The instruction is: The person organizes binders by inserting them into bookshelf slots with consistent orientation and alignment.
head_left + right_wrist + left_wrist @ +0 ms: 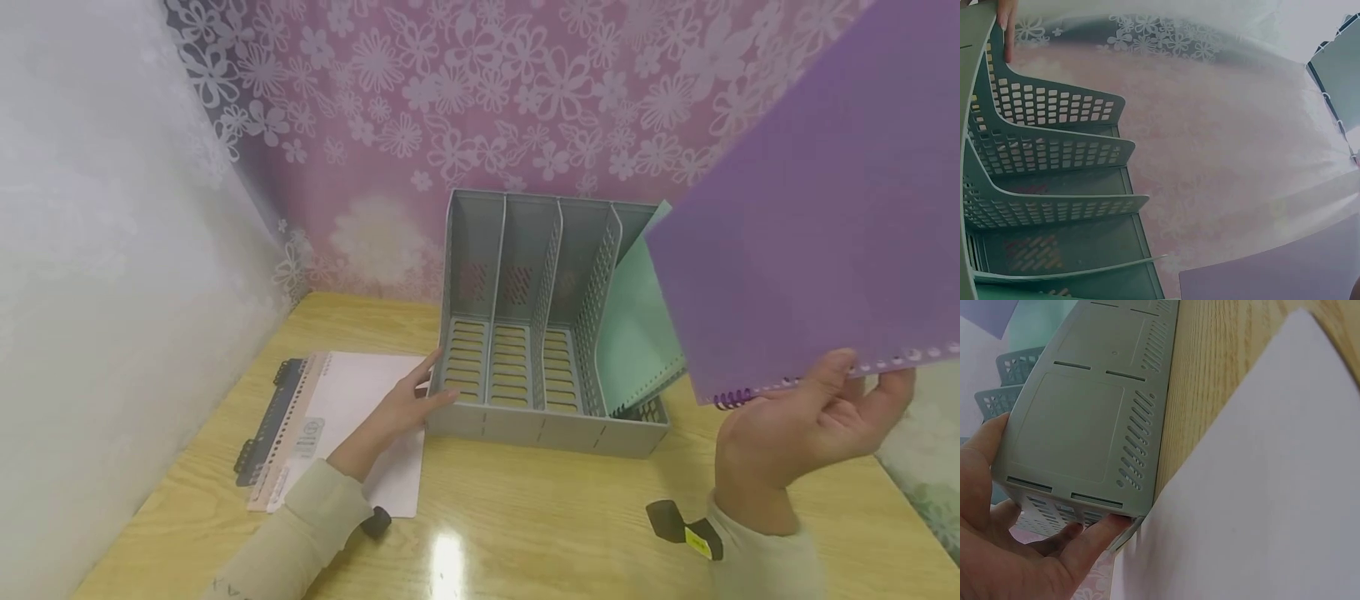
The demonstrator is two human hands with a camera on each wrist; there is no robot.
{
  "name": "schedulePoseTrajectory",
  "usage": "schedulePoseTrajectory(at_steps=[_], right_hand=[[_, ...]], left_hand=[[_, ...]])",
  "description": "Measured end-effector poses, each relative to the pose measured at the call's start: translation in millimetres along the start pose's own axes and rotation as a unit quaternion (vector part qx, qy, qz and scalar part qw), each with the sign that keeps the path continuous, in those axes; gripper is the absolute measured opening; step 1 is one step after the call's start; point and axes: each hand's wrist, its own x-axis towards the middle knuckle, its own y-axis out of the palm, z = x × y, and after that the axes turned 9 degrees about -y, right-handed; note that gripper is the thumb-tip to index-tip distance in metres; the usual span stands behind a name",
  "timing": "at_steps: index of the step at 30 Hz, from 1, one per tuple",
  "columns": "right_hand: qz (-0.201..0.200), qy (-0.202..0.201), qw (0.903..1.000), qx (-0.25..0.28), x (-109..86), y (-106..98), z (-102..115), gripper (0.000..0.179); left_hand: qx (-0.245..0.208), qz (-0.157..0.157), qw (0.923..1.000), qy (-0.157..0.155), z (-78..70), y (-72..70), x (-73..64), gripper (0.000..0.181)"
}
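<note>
My right hand (817, 417) grips a purple spiral notebook (810, 225) by its bound lower edge, holding it raised and tilted at the right. A grey file organizer (536, 429) with upright dividers stands on the table. My left hand (397, 408) holds its front left corner; in the left wrist view, the thumb and fingers (1094, 544) spread around that corner. A mint-green spiral notebook (637, 325) leans in the organizer's rightmost compartment. The other compartments show bare slotted floors. In the right wrist view, only part of the purple notebook (1279, 269) shows.
Left of the organizer, overlapping notebooks lie flat: a white one (360, 383), a beige-edged one and a dark grey one (273, 425). The wooden table (525, 517) meets a flowered pink wall covering (375, 158) behind and a pale wall (112, 250) at left.
</note>
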Motion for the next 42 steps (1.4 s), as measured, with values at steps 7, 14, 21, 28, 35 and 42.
schedulePoseTrajectory(at_steps=[7,14,21,28,35,42], right_hand=[[0.013,0.013,0.9993,-0.033,-10.4,-6.7,-7.5,0.020],[0.043,0.036,0.9973,-0.046,-19.7,-14.1,-20.8,0.021],[0.070,0.056,0.9920,-0.089,-30.0,-26.4,-32.1,0.021],[0.083,0.075,0.9842,-0.137,-38.3,-48.1,-49.1,0.023],[0.089,0.093,0.9788,-0.159,-44.9,-56.4,-59.5,0.023],[0.130,0.089,0.9632,-0.218,-53.9,-63.1,-66.3,0.027]], left_hand=[[-0.016,0.007,0.9999,-0.001,2.6,0.3,0.4,0.084],[-0.013,0.005,0.9999,0.002,1.1,-0.4,1.2,0.084],[-0.008,0.000,1.0000,0.004,1.5,-1.0,0.1,0.085],[-0.007,0.004,0.9999,0.008,3.2,-0.3,1.3,0.083],[-0.003,0.003,1.0000,0.004,-1.0,-0.2,-1.6,0.082],[-0.001,-0.003,1.0000,0.006,1.4,-0.4,0.6,0.080]])
